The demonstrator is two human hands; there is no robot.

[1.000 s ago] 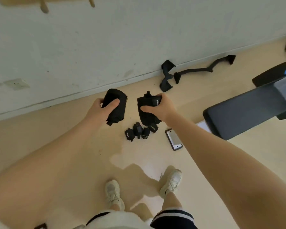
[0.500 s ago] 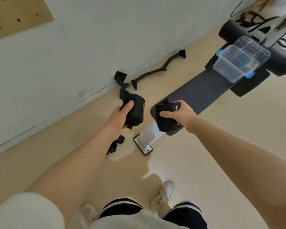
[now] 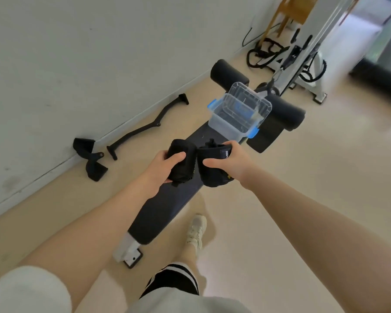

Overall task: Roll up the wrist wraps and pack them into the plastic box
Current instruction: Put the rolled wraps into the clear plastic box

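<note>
So the view has swung off the floor by the wall and onto the bench [image 3: 167, 206], and the plastic box [image 3: 238, 114] now sits open in the upper middle of the frame, meaning packing is probably next. Left hand [image 3: 161, 167] has its fingers clamped on one rolled wrap [image 3: 182, 163], right hand [image 3: 228, 163] on the other wrap [image 3: 212, 170], both arms stretched out just short of the box.

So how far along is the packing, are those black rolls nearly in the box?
Rolling looks done: the left hand grips one rolled wrist wrap, the right hand another. They are in hand, held above the black bench. Left to do: put them into the clear plastic box, which sits open farther along the bench and holds no wraps that I can see.
</note>
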